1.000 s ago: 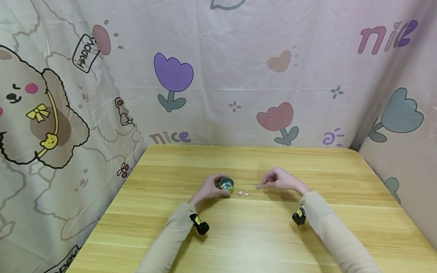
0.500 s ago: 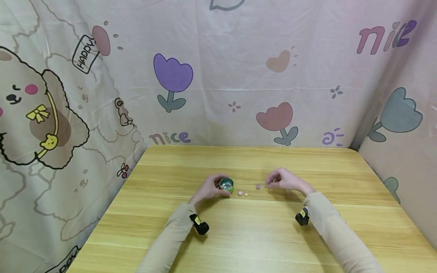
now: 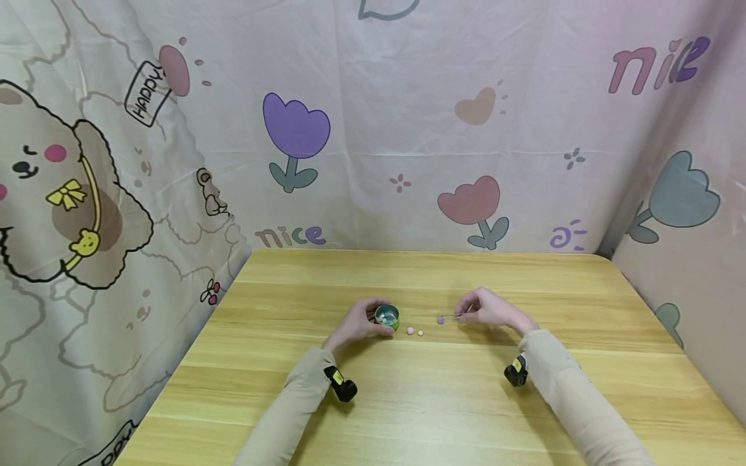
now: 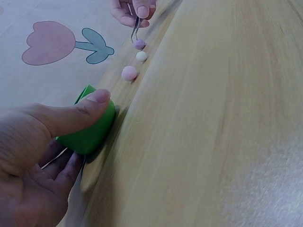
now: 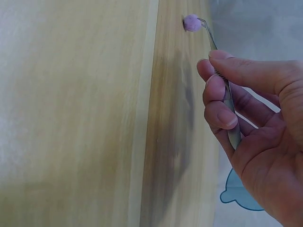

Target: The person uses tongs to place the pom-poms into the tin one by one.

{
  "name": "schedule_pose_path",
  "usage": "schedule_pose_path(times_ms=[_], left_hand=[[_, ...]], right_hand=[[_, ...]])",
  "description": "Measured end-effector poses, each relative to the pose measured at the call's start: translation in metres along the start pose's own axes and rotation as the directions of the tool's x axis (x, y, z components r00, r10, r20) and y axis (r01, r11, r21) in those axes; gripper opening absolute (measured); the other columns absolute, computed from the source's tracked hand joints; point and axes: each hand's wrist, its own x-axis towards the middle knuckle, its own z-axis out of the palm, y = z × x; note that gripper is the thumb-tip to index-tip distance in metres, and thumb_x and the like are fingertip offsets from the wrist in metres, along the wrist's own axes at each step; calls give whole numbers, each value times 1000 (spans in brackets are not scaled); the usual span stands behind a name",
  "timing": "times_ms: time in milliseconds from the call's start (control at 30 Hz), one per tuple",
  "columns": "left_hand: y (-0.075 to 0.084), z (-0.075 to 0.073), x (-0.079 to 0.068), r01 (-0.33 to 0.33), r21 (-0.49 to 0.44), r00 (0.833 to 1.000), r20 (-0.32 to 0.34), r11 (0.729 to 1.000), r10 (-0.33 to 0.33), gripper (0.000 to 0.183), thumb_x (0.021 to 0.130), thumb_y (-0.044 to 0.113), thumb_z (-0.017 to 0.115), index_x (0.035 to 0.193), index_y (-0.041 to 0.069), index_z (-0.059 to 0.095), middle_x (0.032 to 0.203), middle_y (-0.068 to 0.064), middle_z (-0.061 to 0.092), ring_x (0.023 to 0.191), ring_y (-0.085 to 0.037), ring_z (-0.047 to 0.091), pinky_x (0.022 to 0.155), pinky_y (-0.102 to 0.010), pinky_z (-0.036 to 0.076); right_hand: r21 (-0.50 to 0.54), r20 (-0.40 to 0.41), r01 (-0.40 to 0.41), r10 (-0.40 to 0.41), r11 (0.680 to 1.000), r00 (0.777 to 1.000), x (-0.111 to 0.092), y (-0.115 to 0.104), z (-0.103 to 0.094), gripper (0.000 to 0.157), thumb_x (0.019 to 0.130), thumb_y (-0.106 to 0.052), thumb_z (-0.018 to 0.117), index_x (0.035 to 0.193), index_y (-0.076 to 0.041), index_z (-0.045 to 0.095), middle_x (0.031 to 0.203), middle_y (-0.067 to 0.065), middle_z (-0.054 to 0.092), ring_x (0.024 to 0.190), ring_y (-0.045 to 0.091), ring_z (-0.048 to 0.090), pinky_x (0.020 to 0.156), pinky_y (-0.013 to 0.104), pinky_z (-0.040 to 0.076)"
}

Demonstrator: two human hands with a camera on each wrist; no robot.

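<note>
My left hand holds a small green cup upright on the table, thumb on the near side and fingers round the other. Some small pale things lie inside the cup, too small to make out. In my right hand is a pair of metal tweezers with bent tips, gripped between thumb and fingers. The tips touch a fuzzy purple pompom at the table surface; whether they pinch it I cannot tell. Between cup and tweezers lie a pink ball and a smaller white ball.
Everything sits on a wooden table. A printed cloth hangs behind it and along both sides. Black wrist cameras are strapped to the left sleeve and the right sleeve.
My right hand has drawn slightly to the right, and the tweezer tips, earlier reaching past the purple pompom, now end at it. The left hand and cup have stayed in place.
</note>
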Motion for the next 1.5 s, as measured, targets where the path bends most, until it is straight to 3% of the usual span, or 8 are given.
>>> schedule_pose_path(times_ms=[167, 567, 800, 1500], left_hand=[[1, 0, -1, 11, -8, 1000, 1, 1000, -11, 66, 76, 6, 86, 135, -2, 58, 131, -20, 65, 121, -35, 63, 109, -47, 51], [-3, 1, 0, -34, -24, 999, -1, 999, 34, 63, 76, 4, 86, 132, -5, 58, 129, -24, 65, 120, -40, 63, 108, -50, 51], [-3, 0, 0, -21, -3, 1000, 4, 1000, 21, 63, 77, 7, 86, 133, -3, 58, 129, -22, 66, 119, -36, 64, 107, -45, 53], [0, 0, -1, 4, 3, 1000, -5, 1000, -4, 64, 77, 8, 86, 134, -1, 59, 130, -20, 66, 120, -35, 63, 108, -47, 51]], right_hand=[[-5, -4, 0, 0, 1000, 1000, 1, 0, 0, 8, 88, -3, 71, 95, 1, 74, 87, 14, 75, 76, 11, 64, 66, 18, 55], [-10, -4, -29, 29, 1000, 1000, 2, -1, 4, 7, 88, -1, 71, 94, 1, 73, 87, 13, 74, 76, 13, 63, 64, 19, 53], [-17, -8, -39, 38, 999, 999, 3, -1, 4, 7, 88, -3, 72, 94, 0, 74, 87, 12, 74, 75, 11, 61, 63, 19, 51], [-26, -8, -44, 44, 999, 999, 2, -3, 4, 8, 91, -4, 69, 96, -1, 74, 89, 9, 74, 77, 12, 61, 63, 20, 51]])
